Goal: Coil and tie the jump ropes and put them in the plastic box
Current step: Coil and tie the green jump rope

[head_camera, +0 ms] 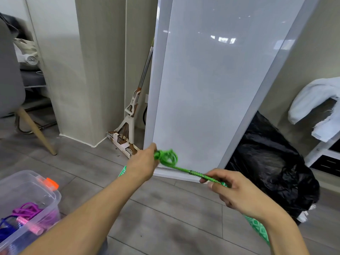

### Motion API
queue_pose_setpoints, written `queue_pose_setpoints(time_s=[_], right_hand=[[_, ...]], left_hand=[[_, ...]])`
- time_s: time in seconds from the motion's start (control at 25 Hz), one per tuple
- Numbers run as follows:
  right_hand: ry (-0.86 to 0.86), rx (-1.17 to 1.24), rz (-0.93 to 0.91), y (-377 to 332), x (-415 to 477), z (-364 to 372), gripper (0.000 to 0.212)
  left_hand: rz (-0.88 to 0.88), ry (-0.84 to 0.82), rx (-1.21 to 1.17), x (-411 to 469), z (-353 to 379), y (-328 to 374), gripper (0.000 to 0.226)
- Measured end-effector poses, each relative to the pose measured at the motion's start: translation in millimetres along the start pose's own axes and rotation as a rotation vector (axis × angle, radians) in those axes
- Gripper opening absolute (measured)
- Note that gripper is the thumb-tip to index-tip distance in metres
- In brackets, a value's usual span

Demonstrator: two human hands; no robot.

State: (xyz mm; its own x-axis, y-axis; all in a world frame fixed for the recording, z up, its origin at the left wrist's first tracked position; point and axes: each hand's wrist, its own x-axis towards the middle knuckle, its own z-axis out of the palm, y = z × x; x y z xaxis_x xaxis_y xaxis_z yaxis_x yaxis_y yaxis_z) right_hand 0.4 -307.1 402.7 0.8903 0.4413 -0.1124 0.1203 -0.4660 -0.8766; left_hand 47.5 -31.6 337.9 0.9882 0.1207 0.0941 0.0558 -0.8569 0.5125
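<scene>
Green jump rope (167, 157) is held mid-air above grey plank floor (165, 218). Its bunched, looped cord is gripped by L hand (142, 163); its textured green handle (201, 174) is clasped in curled fingers of R hand (237, 192). Clear plastic box (53, 196), orange latch, is seen lower L w/ purple rope (27, 210) & blue rope (4, 227) coiled inside.
</scene>
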Motion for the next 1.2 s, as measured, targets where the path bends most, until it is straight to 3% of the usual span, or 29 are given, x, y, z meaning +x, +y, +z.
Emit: queue_pose_setpoints(time_s=[0.08, 0.16, 0.28, 0.36, 0.44, 0.56, 0.64, 0.76, 0.92, 1.2], right_hand=[[0.065, 0.046, -0.13, -14, 0, 4, 0.018], [0.252, 0.103, -0.178, -13, 5, 3, 0.02], [0.459, 0.231, -0.101, 4, 18, 2, 0.017], [0.512, 0.354, 0.036, 16, 27, 0, 0.018], [0.454, 0.575, 0.142, 22, 30, -1, 0.019], [0.34, 0.824, 0.147, 14, 20, -2, 0.022], [0.26, 0.802, 0.114, 5, 13, -1, 0.026], [0.277, 0.736, 0.052, -10, 13, 6, 0.035], [0.577, 0.728, -0.077, -19, 20, 16, 0.023], [0.81, 0.71, -0.161, -18, 26, 22, 0.021]], left_hand=[[0.176, -0.372, 0.087, -6, -4, 3, 0.032], [0.299, -0.79, -0.005, -18, -5, 15, 0.035], [0.272, -1.218, -0.459, -35, -5, 34, 0.03], [0.295, -1.306, -0.912, -37, -8, 38, 0.03], [0.3, -1.253, -1.389, -34, -15, 41, 0.027], [0.051, -0.868, -1.792, -25, -20, 47, 0.01], [-0.081, -0.615, -1.794, -21, -15, 48, 0.01], [-0.141, -0.464, -1.706, -20, -6, 49, 0.013], [-0.071, -0.479, -1.604, -25, 0, 57, 0.025], [-0.087, -0.496, -1.6, -26, 5, 64, 0.022]])
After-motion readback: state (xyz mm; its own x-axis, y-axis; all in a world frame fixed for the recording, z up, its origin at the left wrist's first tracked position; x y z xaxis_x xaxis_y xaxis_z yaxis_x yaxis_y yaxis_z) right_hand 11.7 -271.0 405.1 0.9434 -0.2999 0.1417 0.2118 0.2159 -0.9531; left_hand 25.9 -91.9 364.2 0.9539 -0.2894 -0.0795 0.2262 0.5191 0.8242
